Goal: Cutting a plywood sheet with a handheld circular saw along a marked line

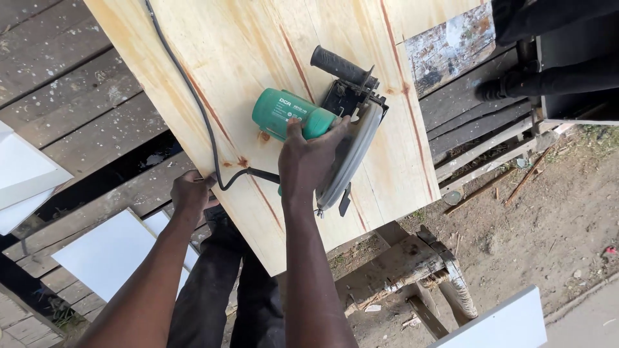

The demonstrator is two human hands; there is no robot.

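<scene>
Gripping green-bodied circular saw in right hand; left hand clamps pale plywood sheet edge. Cut seemingly mid-pass; push straight.

I see one label only: pale lettering printed on the green motor housing of the circular saw, centre of the frame. No packages, signs or screens.

Both forearms reach forward and away from the body, bare to the wrist. The right hand is closed in a firm grip, thumb raised and knuckles up. The left hand sits lower, fingers curled shut at the board's near edge.
</scene>
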